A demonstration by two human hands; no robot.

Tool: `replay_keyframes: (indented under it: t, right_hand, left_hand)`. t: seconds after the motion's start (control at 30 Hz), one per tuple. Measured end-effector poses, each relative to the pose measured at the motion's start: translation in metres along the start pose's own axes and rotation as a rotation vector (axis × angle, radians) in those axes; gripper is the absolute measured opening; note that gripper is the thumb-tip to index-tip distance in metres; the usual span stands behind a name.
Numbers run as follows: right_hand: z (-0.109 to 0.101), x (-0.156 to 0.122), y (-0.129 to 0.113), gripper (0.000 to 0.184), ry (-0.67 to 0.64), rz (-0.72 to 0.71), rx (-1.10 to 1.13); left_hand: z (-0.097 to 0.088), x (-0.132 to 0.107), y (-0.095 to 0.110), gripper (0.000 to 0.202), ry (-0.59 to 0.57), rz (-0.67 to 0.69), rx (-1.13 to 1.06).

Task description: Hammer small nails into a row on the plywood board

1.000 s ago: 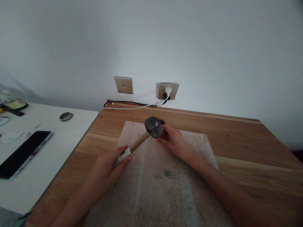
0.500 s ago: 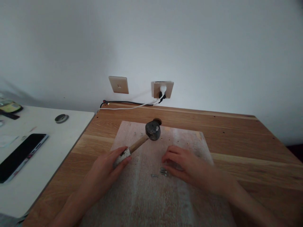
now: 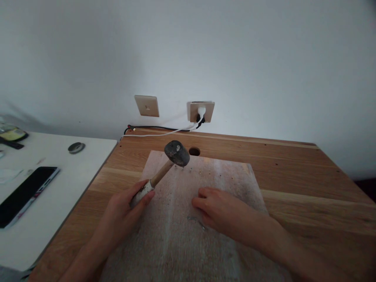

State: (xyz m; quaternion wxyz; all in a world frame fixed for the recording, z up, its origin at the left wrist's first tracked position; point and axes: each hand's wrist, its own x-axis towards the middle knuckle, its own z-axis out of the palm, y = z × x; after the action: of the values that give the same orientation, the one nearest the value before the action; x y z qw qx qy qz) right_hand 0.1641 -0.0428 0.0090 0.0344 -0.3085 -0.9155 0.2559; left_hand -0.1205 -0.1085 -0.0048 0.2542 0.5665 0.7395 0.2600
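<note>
The mallet [image 3: 169,161] sits in the left hand [image 3: 123,205], whose fingers [image 3: 146,196] are wrapped tight around the white end of the handle. Compared with half a second ago, its dark head has swung up and toward the left of the frame, uncovering the round hole [image 3: 194,151] in the wooden tabletop [image 3: 293,172].

The right hand [image 3: 219,209] has slid a little left and lies palm down on the pale board [image 3: 182,250]. Its fingers [image 3: 202,194] are pressed together over the small screws [image 3: 196,219] (only one or two peek out at the fingertips, fewer than before). I cannot tell whether it pinches one.

At the far left edge, the phone [image 3: 25,194] shows a dark screen. The yellow packet [image 3: 11,134] is too blurred to read.
</note>
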Motion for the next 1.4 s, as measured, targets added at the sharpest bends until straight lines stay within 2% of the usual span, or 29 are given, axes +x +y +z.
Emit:
replay_keyframes:
  t: [0.1, 0.17, 0.23, 0.33, 0.5, 0.83, 1.03, 1.23, 1.4]
  right_hand:
    - [-0.010, 0.008, 0.024, 0.019, 0.128, 0.025, 0.119]
    - [-0.015, 0.015, 0.047, 0.017, 0.281, 0.088, 0.180]
    - [-0.015, 0.020, 0.066, 0.015, 0.422, 0.145, 0.217]
    - [-0.006, 0.025, 0.079, 0.016, 0.517, 0.144, 0.250]
    - [0.007, 0.029, 0.072, 0.018, 0.524, 0.070, 0.216]
    - [0.011, 0.025, 0.073, 0.017, 0.525, 0.057, 0.105]
    - [0.013, 0.029, 0.073, 0.014, 0.504, 0.113, 0.074]
    - [0.013, 0.032, 0.070, 0.010, 0.496, 0.186, 0.066]
    - [0.004, 0.012, 0.073, 0.035, 0.502, 0.219, 0.047]
  left_hand:
    - [-0.001, -0.001, -0.002, 0.064, 0.016, 0.003, -0.009]
    - [0.000, -0.002, -0.003, 0.063, 0.008, 0.014, -0.018]
    - [0.001, -0.002, -0.002, 0.061, 0.004, 0.029, -0.030]
    - [0.002, -0.002, 0.000, 0.058, 0.008, 0.044, -0.036]
    - [0.003, -0.001, 0.004, 0.053, 0.008, 0.073, -0.021]
    - [0.003, -0.002, 0.008, 0.051, -0.032, 0.082, -0.031]
    - [0.005, -0.002, 0.011, 0.053, -0.043, 0.079, -0.020]
    - [0.009, 0.002, 0.024, 0.051, -0.081, 0.158, 0.029]
    - [0.015, 0.001, 0.029, 0.047, -0.176, 0.212, 0.099]
